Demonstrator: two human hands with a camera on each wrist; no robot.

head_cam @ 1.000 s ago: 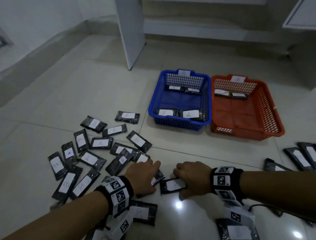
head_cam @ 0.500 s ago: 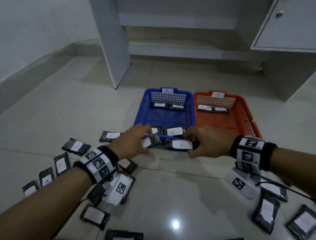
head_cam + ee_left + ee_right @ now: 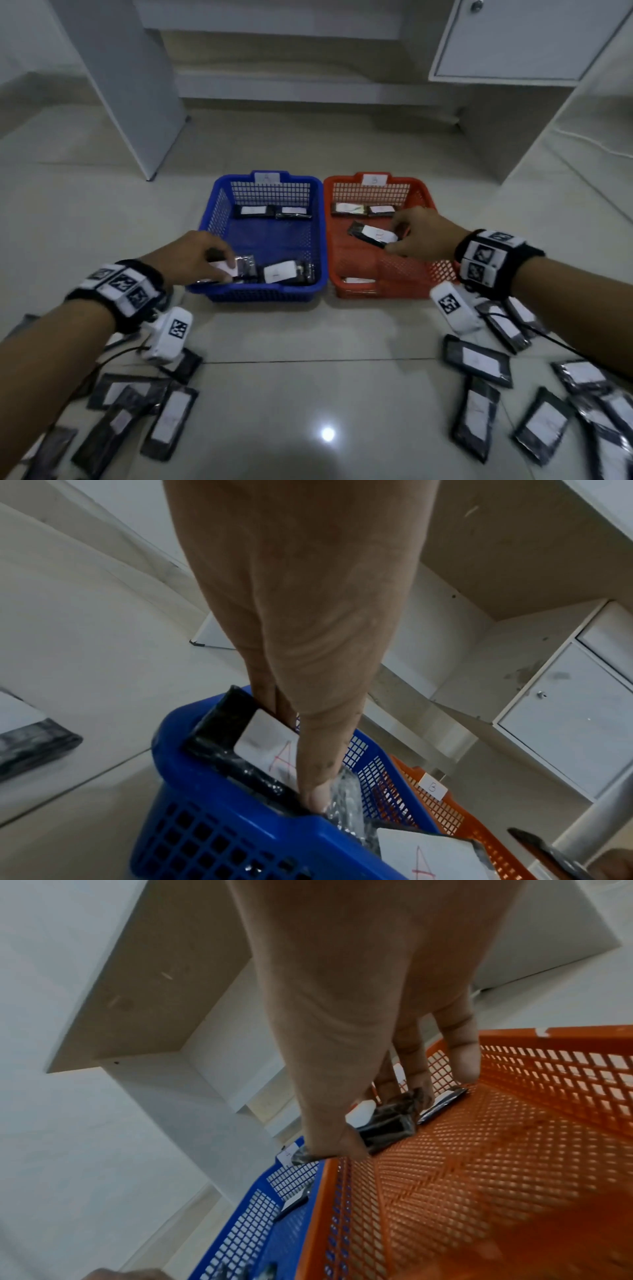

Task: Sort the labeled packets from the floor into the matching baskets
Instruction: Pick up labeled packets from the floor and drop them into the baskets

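Note:
My left hand [image 3: 202, 257] pinches a black packet [image 3: 239, 269] with a white label marked A [image 3: 274, 753] over the near left corner of the blue basket [image 3: 219, 219]. My right hand [image 3: 416, 236] pinches a second black packet [image 3: 371, 234], seen from below as dark wrapper [image 3: 387, 1127], above the orange basket [image 3: 421, 195]. Its label reads B in the head view. The blue basket [image 3: 240, 829] holds several A packets, one [image 3: 284, 272] beside my left hand. Two packets [image 3: 363, 209] lie at the orange basket's far end.
Several black packets lie on the tiled floor at the near left [image 3: 171, 421] and near right [image 3: 476, 363]. A white furniture panel [image 3: 126, 85] stands behind the baskets on the left, a cabinet with a door [image 3: 524, 41] on the right. The baskets carry tags A [image 3: 267, 177] and B [image 3: 375, 179].
Both hands lifted a packet each off the floor and carried them forward. The left one now hangs over the blue basket, the right one over the orange basket.

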